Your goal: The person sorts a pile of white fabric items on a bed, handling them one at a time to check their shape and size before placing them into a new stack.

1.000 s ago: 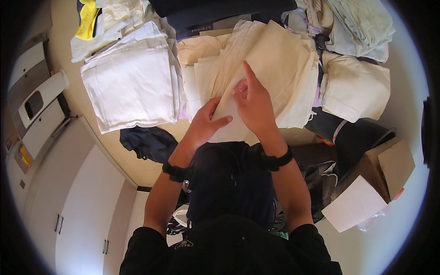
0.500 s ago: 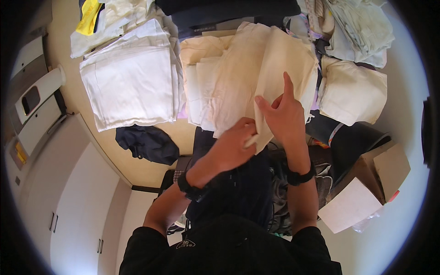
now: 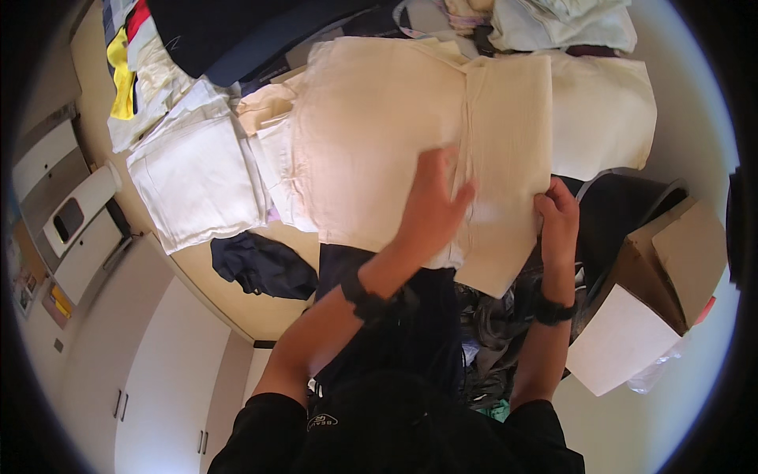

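Observation:
A large cream cloth [image 3: 379, 134] lies spread over the worktop in front of me, folded lengthwise with a seam down its right part. My left hand [image 3: 430, 207] rests flat on it, fingers spread, pressing near the middle of its near edge. My right hand [image 3: 559, 217] grips the cloth's right near edge, fingers curled around the fabric. Both wrists wear dark bands. A dark garment [image 3: 379, 316] hangs below the cloth between my forearms.
A stack of folded white cloths [image 3: 197, 178] lies to the left, a cream piece [image 3: 604, 110] to the right. Dark and yellow clothes [image 3: 118, 71] pile at the back. A navy garment [image 3: 260, 265] sits at the counter edge. An open cardboard box [image 3: 663, 276] stands right. White cabinets [image 3: 118, 355] lower left.
The cloth has been pulled nearer and spread wider. My left hand moved from its underside onto the top, flat. My right hand went from raised fingers to gripping the right edge.

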### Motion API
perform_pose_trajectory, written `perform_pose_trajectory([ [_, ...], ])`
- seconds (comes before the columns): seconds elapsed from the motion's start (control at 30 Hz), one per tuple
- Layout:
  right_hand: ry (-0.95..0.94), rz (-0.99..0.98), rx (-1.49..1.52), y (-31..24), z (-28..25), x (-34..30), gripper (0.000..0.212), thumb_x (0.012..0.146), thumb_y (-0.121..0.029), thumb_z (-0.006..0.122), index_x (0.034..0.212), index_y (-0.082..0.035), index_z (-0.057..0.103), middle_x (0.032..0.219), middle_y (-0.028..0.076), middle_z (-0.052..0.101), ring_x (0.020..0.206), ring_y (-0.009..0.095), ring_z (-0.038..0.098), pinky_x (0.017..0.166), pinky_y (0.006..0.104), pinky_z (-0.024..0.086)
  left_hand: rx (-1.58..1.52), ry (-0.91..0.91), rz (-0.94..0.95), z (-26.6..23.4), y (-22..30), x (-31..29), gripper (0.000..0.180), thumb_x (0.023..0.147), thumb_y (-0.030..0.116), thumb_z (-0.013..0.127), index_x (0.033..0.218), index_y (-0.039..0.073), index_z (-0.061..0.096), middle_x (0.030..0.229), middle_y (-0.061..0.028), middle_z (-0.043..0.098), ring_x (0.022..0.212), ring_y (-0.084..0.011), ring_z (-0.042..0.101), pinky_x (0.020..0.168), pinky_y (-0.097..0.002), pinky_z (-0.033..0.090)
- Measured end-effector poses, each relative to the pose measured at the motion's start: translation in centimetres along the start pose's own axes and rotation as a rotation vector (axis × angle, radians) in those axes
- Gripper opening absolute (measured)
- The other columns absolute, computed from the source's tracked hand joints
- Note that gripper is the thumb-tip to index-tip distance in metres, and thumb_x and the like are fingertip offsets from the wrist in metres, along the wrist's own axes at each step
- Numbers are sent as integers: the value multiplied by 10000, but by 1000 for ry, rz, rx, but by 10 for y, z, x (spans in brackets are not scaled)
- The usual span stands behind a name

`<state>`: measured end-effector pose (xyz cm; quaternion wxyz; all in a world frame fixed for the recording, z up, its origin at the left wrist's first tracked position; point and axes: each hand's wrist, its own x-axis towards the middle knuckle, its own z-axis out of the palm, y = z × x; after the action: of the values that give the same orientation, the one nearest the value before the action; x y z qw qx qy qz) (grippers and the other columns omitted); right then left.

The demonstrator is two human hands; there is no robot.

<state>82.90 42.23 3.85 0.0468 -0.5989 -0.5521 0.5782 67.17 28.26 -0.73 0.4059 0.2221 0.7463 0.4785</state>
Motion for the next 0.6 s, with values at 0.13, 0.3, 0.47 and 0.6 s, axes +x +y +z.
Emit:
perform_pose_trajectory([
  [0.13, -110, 64, 231, 41, -25, 27, 174, 807, 42, 501, 934, 18, 618, 855, -2, 612, 798, 75, 543, 755, 216, 418, -30, -10, -177, 27, -3, 55, 546, 825, 260, 733, 1197, -52, 484, 1055, -147, 577, 965, -218, 583, 821, -316, 489],
  [0.3, -216, -13, 393, 78, -32, 47, 245, 820, 30, 532, 1051, 24, 614, 917, 5, 628, 829, 85, 556, 778, 233, 429, 68, -30, -268, 53, 1, 83, 550, 768, 245, 764, 1146, -70, 518, 1004, -187, 633, 898, -265, 635, 810, -351, 506],
  [0.47, -238, 50, 505, 75, -25, 38, 337, 851, 0, 587, 1185, 28, 565, 1002, 30, 642, 905, 92, 577, 824, 240, 442, -160, -77, -423, 57, 17, 99, 398, 777, 165, 744, 1054, -75, 587, 943, -163, 669, 814, -217, 663, 732, -318, 530],
  [0.6, -262, 58, 512, 85, -20, 28, 427, 854, -17, 638, 1259, 33, 514, 1079, 55, 640, 966, 101, 583, 854, 252, 454, -525, -198, -484, 54, 31, 97, 262, 831, 66, 649, 1044, -83, 611, 950, -133, 673, 795, -196, 660, 709, -309, 532],
])
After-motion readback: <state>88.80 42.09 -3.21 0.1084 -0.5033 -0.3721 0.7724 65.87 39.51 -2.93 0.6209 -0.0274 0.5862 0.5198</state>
